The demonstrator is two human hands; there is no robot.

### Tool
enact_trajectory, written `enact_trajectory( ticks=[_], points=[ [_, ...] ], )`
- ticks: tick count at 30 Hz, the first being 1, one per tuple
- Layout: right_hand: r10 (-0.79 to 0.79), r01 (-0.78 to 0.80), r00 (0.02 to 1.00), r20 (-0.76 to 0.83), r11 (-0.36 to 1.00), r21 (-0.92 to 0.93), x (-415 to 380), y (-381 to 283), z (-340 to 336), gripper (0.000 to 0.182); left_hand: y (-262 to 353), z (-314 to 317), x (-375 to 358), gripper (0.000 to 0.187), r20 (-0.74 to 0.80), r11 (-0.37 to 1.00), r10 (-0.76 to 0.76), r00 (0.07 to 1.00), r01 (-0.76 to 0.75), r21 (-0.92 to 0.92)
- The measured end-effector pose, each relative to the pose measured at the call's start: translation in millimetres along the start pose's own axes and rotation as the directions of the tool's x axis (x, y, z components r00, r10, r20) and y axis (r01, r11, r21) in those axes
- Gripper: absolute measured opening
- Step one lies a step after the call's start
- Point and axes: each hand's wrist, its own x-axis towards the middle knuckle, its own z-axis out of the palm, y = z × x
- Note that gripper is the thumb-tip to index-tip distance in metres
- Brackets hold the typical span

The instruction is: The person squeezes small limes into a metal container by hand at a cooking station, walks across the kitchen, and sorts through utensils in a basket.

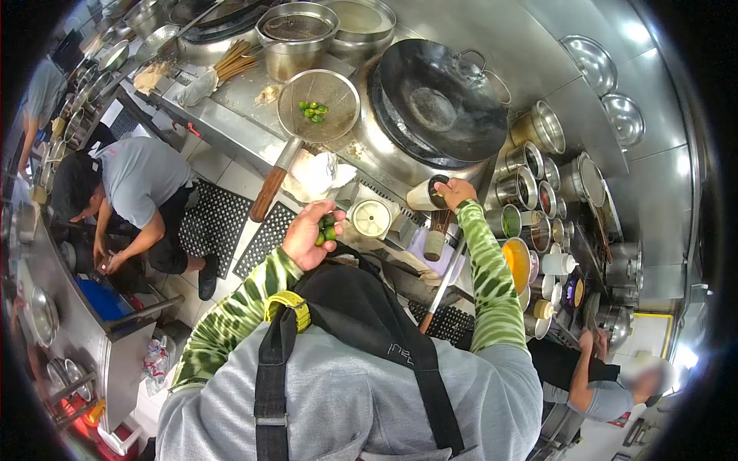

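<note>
My left hand (304,240) is raised in front of my chest, its fingers curled around a few small green limes (329,232). My right hand (457,192) grips the dark end of a tilted pale container (421,197); what is inside does not show. Ahead, a mesh strainer (338,127) with a wooden handle (269,188) holds several green lime pieces (313,111). Between my hands stands a round container of cream-coloured contents (371,218). Close below my right hand is a thick wooden handle (435,240).
A large black wok (477,123) sits on the burner ahead. Steel pots (516,189) and a bowl of orange liquid (516,263) crowd the right side. One co-worker (146,169) bends over a counter at left; another person (592,376) works at lower right.
</note>
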Motion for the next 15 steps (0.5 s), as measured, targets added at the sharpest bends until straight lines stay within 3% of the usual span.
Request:
enact_trajectory(
  ticks=[5, 15],
  points=[
    [-0.079, 0.073, 0.994, -0.069, 0.993, -0.094, -2.3, -4.3, -0.1, 0.056, -1.0, -2.3, -1.9, 0.012, 0.011, 1.0, 0.008, 1.0, -0.008, -0.01],
    [-0.008, -0.053, 0.973, -0.231, 0.965, -0.255, -3.3, -15.6, 11.0, 0.031, -2.1, 1.0, 2.2, 0.013, -0.008, 1.0, 0.007, 1.0, -0.007, 0.013]
  ],
)
